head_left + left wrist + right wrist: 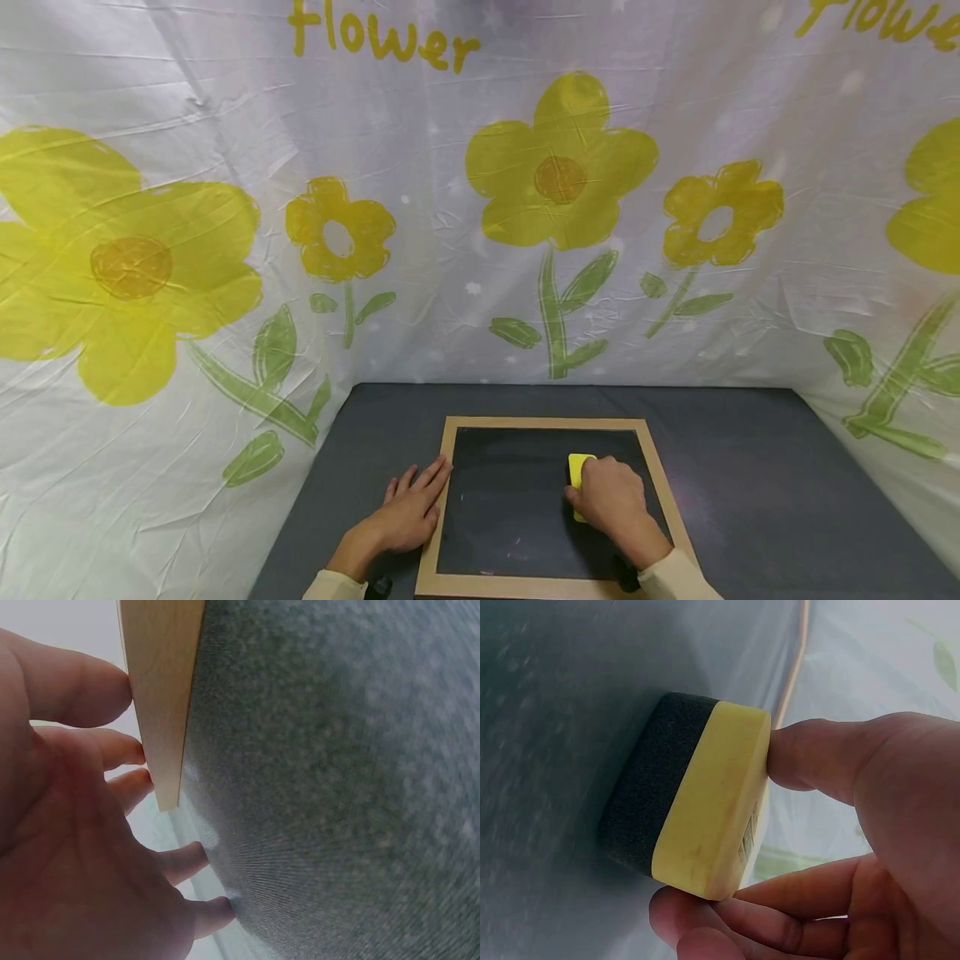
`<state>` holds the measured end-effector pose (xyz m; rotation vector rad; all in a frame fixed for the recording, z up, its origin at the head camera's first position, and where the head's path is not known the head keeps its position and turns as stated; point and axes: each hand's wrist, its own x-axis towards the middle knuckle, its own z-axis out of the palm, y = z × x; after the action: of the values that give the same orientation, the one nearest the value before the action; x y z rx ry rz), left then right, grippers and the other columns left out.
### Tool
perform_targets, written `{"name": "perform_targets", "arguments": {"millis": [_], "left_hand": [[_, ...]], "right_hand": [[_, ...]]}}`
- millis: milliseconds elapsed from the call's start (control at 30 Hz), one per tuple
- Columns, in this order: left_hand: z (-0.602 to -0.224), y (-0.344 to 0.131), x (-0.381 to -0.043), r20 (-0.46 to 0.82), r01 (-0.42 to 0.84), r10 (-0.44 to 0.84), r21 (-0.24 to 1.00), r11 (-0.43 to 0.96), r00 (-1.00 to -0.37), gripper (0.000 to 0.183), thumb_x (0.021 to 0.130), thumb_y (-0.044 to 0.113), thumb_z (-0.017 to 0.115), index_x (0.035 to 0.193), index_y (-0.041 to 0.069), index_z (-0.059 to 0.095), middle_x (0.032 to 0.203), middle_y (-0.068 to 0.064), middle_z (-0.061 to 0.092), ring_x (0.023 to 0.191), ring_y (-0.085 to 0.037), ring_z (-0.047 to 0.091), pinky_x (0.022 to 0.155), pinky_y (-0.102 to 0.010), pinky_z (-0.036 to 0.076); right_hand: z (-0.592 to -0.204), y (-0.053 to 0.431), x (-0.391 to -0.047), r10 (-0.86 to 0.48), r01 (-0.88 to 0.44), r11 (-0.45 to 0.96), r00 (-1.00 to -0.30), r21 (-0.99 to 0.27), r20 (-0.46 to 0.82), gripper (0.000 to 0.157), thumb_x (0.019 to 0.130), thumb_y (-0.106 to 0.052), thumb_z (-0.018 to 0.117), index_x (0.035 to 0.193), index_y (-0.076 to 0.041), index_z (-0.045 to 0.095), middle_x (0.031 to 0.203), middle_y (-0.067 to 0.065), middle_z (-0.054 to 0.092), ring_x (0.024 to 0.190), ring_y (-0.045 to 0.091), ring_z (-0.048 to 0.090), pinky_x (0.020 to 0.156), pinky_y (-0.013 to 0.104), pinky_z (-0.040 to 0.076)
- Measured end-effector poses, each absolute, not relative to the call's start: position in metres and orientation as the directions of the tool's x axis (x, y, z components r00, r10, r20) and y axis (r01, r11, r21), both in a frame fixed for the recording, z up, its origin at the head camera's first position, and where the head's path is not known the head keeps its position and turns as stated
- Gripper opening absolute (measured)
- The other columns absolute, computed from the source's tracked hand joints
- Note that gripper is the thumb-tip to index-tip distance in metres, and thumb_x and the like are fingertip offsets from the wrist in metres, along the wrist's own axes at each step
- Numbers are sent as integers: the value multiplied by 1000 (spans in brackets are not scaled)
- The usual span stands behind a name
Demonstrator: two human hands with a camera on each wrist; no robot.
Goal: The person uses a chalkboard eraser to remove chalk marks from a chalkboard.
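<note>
A small blackboard [510,500] in a light wooden frame [547,422] lies on the dark table, with faint chalk specks near its lower edge. My right hand [611,500] grips a yellow board eraser [579,471] over the right half of the board. In the right wrist view, thumb and fingers hold opposite sides of the eraser [705,802], its black felt side turned to the board surface. At the frame's left side, my left hand [408,512] has its fingers extended. The left wrist view shows fingertips touching the wooden edge [161,697] and others on the cloth.
Dark grey cloth [780,500] covers the table around the board. Behind and at both sides hangs a white curtain [435,317] printed with yellow flowers and green leaves.
</note>
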<state>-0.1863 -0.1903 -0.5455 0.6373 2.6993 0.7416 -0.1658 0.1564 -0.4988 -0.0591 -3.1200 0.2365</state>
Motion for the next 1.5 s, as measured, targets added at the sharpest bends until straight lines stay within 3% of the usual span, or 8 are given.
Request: {"name": "perform_targets", "arguments": {"millis": [133,567,800,1200,1500], "left_hand": [[-543,-188,-188,-173,310,452,515,799,-875,67,110,13,54,174,13,33,183,-8,24,163,-57,20,124,-83,11],[-540,-188,-185,-169,331,477,525,784,-862,68,109,13,53,173,9,33,182,-12,26,160,-63,19,121,-86,10],[-542,-189,-185,-173,326,473,524,787,-864,68,110,16,54,175,14,32,183,-9,24,161,-61,19,121,-86,9],[-544,-191,-187,-169,324,480,546,773,-861,68,110,15,54,174,12,31,183,-10,23,160,-63,18,121,-87,9],[-561,-194,-193,-138,339,477,538,772,-868,68,111,19,52,176,21,30,184,-6,22,160,-63,18,120,-87,8]], "right_hand": [[-499,149,-168,27,25,987,-999,-157,17,46,91,-45,87,89,-2,71,72,9,60,62,24,60,56,43,56],[-500,110,-172,-15,-16,988,-1000,-154,9,42,91,-44,86,92,-3,76,76,9,63,66,25,60,61,44,58],[-500,93,-174,-56,-59,988,-998,-140,24,41,91,-45,85,86,-5,75,75,9,63,64,25,62,58,44,58],[-501,68,-180,-90,-89,985,-996,-150,-4,41,93,-46,84,87,-6,77,74,9,64,64,25,64,58,44,60],[-503,48,-180,-105,-107,981,-994,-160,18,44,92,-50,86,91,-7,79,76,9,66,67,26,67,60,44,61]]}}
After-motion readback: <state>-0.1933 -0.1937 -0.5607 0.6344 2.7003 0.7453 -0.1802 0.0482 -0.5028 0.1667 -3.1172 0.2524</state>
